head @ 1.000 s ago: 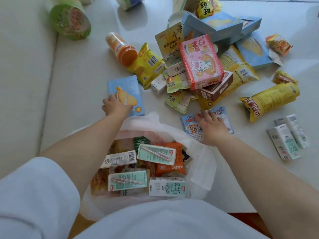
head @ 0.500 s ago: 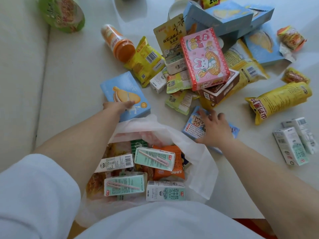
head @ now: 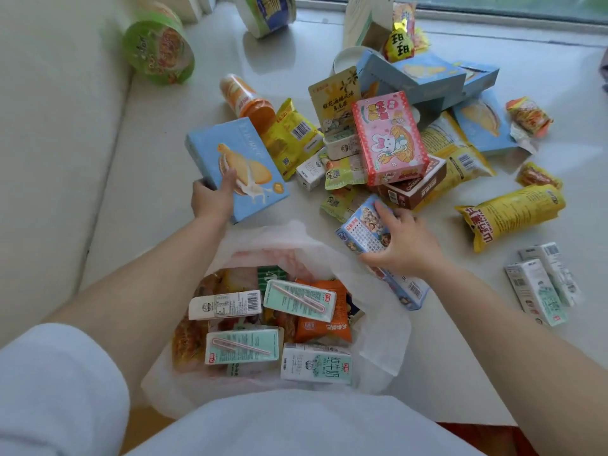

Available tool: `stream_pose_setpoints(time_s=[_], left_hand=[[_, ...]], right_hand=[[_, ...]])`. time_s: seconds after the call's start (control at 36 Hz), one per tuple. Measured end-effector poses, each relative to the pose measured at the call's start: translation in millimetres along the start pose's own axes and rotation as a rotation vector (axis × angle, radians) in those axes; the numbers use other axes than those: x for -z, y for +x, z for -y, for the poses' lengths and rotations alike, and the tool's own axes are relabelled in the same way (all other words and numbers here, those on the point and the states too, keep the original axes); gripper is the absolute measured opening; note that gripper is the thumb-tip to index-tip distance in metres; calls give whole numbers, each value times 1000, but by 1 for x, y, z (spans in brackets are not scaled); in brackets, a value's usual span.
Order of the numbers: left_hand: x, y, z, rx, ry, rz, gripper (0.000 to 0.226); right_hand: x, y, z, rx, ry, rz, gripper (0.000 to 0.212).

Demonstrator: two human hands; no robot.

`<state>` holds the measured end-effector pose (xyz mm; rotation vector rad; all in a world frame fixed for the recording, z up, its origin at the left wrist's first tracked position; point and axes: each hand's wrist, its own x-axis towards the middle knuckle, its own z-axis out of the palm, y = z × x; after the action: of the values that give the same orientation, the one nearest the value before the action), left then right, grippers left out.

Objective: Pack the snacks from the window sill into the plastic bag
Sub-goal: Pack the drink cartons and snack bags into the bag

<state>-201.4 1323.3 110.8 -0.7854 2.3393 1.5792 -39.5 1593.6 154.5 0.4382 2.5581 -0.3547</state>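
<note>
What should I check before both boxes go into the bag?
1. Left hand grips the blue cake box: ok, box tilted up off the sill.
2. Right hand grips the cartoon box: ok.
3. Plastic bag mouth open: ok.
4. Room in the bag: not ok, milk cartons cover the top layer.
5. Bag support underneath: cannot tell.

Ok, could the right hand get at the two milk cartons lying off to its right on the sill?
Probably not yet: the right hand already grips a blue carton. The path to the two milk cartons looks free on the sill, once that carton goes in the bag.
</note>
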Motion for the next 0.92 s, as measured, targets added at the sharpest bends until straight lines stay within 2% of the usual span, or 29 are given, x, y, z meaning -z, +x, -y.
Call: stream_pose_setpoints(time_s=[0.11, 0.19, 0.25, 0.31, 0.39, 0.5, 0.58, 0.67, 0.78, 0.86, 0.92], left_hand=[[26, -14, -4, -56, -165, 57, 55], [47, -31, 1, -91, -281, 142, 36], [63, -44, 8, -82, -359, 198, 24], [79, -56, 18, -64, -404, 254, 22], [103, -68, 36, -39, -353, 354, 22], [128, -72, 63, 40, -79, 538, 40], [132, -80, 78, 75, 343, 677, 42], [126, -86, 95, -27, 702, 717, 41], [122, -93, 101, -142, 736, 585, 56], [120, -96, 102, -157, 714, 565, 57], [123, -95, 103, -176, 716, 527, 50]], right_hand=[[11, -15, 26, 63, 71, -27, 107], [19, -26, 47, 107, 170, -75, 107], [23, -32, 59, 132, 272, -86, 109], [24, -39, 71, 158, 465, -52, 115], [22, -55, 85, 220, 748, 81, 117], [4, -72, 98, 283, 832, 189, 105], [-23, -79, 102, 264, 746, 211, 102], [-41, -82, 106, 209, 492, 177, 107], [-59, -81, 111, 267, 77, 54, 99], [-69, -79, 107, 241, -32, -38, 102], [-74, -80, 102, 175, -74, -76, 107]])
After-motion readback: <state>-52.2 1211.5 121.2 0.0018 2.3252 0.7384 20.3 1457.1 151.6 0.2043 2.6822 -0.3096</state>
